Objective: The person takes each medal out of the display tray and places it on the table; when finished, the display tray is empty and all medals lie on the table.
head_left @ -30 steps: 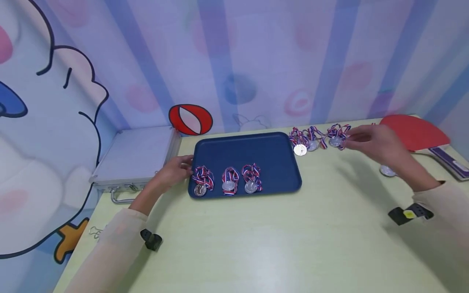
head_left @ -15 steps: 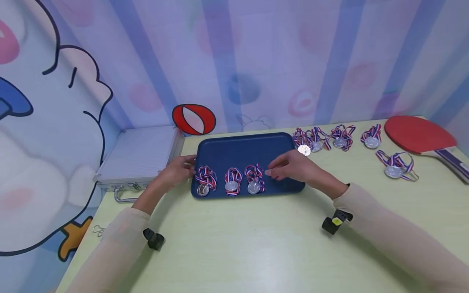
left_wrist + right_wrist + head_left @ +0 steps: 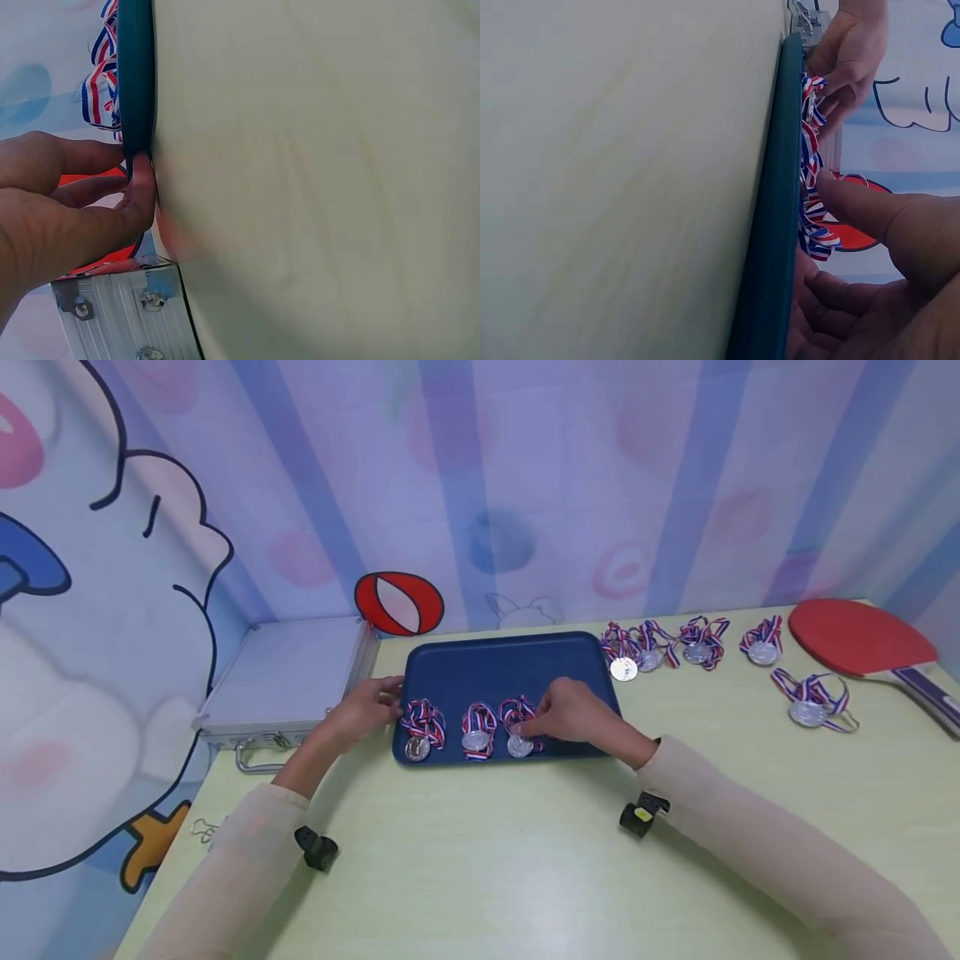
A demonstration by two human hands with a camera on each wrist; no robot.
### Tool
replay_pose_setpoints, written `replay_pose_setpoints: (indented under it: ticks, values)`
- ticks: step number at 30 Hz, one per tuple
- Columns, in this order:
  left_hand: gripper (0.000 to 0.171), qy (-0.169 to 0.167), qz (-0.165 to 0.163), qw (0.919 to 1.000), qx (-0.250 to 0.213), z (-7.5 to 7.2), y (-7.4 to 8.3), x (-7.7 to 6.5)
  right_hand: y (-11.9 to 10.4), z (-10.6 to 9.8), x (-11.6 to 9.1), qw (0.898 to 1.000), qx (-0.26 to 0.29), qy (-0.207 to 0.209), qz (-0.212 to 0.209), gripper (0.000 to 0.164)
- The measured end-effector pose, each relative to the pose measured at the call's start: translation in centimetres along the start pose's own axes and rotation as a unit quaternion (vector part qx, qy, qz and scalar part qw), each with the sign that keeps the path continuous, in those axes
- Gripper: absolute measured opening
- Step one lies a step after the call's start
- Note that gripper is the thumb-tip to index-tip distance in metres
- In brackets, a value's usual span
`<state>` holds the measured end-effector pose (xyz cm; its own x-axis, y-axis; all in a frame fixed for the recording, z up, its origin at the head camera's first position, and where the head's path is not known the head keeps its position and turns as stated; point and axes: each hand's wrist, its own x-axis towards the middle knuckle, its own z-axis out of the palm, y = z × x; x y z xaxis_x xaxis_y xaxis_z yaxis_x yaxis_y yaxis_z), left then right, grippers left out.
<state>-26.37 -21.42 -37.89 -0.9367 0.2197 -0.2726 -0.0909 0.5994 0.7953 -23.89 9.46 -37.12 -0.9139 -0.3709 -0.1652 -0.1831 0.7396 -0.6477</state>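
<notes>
A dark blue tray (image 3: 510, 660) stands on the table, with three silver medals on red, white and blue ribbons along its front. My left hand (image 3: 362, 710) pinches the tray's left edge; in the left wrist view its thumb (image 3: 141, 191) lies against the rim. My right hand (image 3: 573, 714) is over the tray's front right part, its thumb and fingers around the rightmost medal (image 3: 520, 746) and its bunched ribbon. The left medal (image 3: 417, 747) and the middle medal (image 3: 476, 741) lie untouched. The right hand's fingertips are partly hidden.
Several more ribboned medals, among them one at the front (image 3: 807, 713), lie right of the tray. A red table tennis bat (image 3: 858, 635) is at the far right. Left of the tray stands a silver case (image 3: 288, 672), with a binder clip (image 3: 202, 830) nearer the front.
My right hand has come left from the row of medals at the back right to the rightmost medal on the tray. My left hand has stayed at the tray's edge.
</notes>
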Motion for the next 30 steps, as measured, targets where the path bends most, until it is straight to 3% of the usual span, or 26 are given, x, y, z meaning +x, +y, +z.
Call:
replay_pose_setpoints:
  ticks: [5, 10, 16, 22, 30]
  values:
    - [0.061, 0.002, -0.001, 1.0000, -0.001, 0.1, 0.0, 0.1, 0.0, 0.4, 0.3, 1.000, 0.003, 0.016, -0.014, 0.052]
    - [0.061, 0.002, -0.011, 0.9999, 0.002, 0.3, 0.2, 0.1, 0.2, 0.5, 0.4, 0.999, 0.014, 0.027, -0.020, 0.033]
    - [0.061, 0.004, -0.008, 0.9999, 0.006, 0.2, 0.4, 0.0, 0.7, 0.2, 0.4, 0.996, 0.080, 0.024, -0.005, 0.018]
    - [0.060, 0.004, -0.008, 0.9999, 0.011, 0.1, 0.0, 0.1, 1.2, -0.5, 0.0, 0.989, 0.149, 0.010, 0.006, 0.022]
    - [0.059, 0.003, -0.011, 0.9998, 0.015, -0.1, 0.0, 0.0, 1.7, -2.7, -1.2, 0.987, 0.160, 0.021, 0.016, 0.029]
